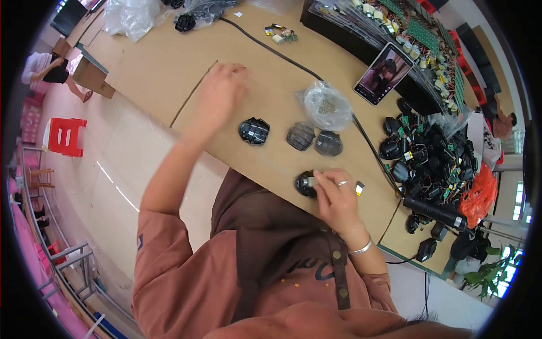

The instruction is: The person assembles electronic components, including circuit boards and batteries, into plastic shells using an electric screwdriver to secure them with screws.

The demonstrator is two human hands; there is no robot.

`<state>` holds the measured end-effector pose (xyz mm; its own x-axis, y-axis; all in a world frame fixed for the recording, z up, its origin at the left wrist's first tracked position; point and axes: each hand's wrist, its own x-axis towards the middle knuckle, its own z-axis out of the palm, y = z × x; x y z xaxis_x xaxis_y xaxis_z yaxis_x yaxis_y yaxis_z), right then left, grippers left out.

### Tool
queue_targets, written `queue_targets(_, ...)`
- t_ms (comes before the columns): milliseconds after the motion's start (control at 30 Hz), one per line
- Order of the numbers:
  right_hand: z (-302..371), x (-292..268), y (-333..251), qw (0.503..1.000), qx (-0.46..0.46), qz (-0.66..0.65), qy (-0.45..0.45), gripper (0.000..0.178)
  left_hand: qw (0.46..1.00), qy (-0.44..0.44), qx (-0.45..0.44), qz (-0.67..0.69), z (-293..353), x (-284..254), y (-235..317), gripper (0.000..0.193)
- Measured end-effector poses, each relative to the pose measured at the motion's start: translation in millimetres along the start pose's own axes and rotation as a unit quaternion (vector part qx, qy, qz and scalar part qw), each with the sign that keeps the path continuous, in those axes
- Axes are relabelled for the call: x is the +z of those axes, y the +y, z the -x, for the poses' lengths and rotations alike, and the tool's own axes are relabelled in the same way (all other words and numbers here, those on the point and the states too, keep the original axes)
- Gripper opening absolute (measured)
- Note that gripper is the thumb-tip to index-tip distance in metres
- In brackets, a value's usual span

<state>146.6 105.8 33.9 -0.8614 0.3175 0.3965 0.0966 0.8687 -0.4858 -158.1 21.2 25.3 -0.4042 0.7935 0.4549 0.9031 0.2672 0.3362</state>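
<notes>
Brown apron [262,248] nearest; right fingers [327,183] pinch a grey block [309,181], the black plastic shell [306,192] beneath them probably light, stiff, best rim-held. Left fingers [236,76] blurred: can't tell.

The left hand [223,95] is blurred; right fingers [324,191] partly hide a silver piece [308,182].

Bright, even light covers the tan tabletop [152,70]; the windows [518,200] at the right rim burn nearly white. A soft sheen lies on the pale floor [104,209], and highlights fleck the clear plastic bag [327,107]. Motion blur smears the left hand [222,96], while the right hand [339,199] looks sharper. Fisheye distortion bends straight edges, and black fills the corners.
</notes>
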Motion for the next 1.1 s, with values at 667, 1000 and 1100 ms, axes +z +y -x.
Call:
queue_targets(667,0.9,-20.7,4.0,0.979,0.141,-0.101,0.103,0.028,0.976,-0.109,-0.056,0.180,-1.5,-7.7,70.1,0.029)
queue_targets(1000,3.1,-16.9,3.3,0.996,0.022,-0.059,0.066,0.035,0.879,-0.189,-0.088,0.428,75.2,-6.6,142.4,0.061)
queue_targets(1100,1.8,-14.7,15.1,0.995,0.076,-0.057,0.041,0.033,0.949,-0.146,-0.029,0.278,87.4,5.1,137.1,0.067)
